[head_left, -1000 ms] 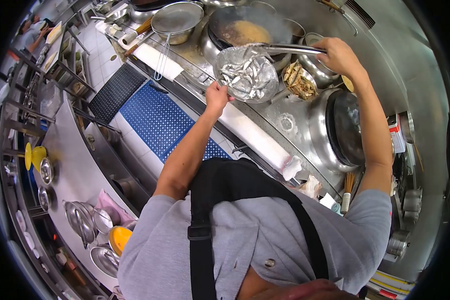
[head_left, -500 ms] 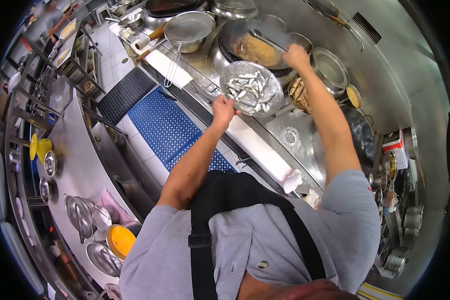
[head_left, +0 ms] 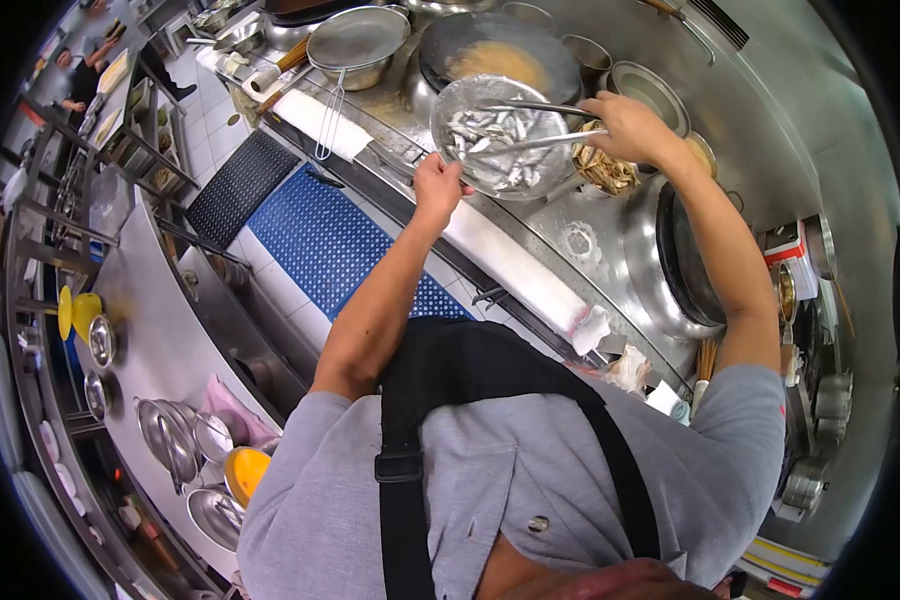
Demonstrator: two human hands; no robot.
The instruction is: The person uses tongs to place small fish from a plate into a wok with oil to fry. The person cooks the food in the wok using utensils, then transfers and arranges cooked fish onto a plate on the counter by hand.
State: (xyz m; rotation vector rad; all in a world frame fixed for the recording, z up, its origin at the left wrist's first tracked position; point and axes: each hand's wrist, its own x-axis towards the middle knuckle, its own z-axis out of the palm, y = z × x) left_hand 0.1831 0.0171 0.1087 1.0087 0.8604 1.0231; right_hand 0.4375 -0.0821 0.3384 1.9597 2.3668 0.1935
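My left hand [head_left: 440, 188] is closed on the near left rim of a round metal bowl [head_left: 536, 188] holding several small silvery fish [head_left: 518, 172]. Metal tongs [head_left: 542, 143] are in my right hand [head_left: 625, 127], their two arms spread and their tips over the fish. Just behind the bowl sits a dark wok [head_left: 450, 38] with bubbling yellowish oil [head_left: 500, 62]. A strainer of browned fried pieces [head_left: 606, 170] lies to the right of the bowl, under my right hand.
A second wok [head_left: 685, 265] stands at the right of the steel range. A strainer over a pot [head_left: 358, 36] and a wire whisk [head_left: 331, 122] are at the left. A rolled white cloth [head_left: 510, 262] lines the front edge. Behind me, bowls [head_left: 213, 518] stand on a counter [head_left: 160, 330]. People are far off, upper left.
Half a second ago the tongs were over the oil in the wok; my right hand has since brought them back over the bowl, and their tips are now among the fish.
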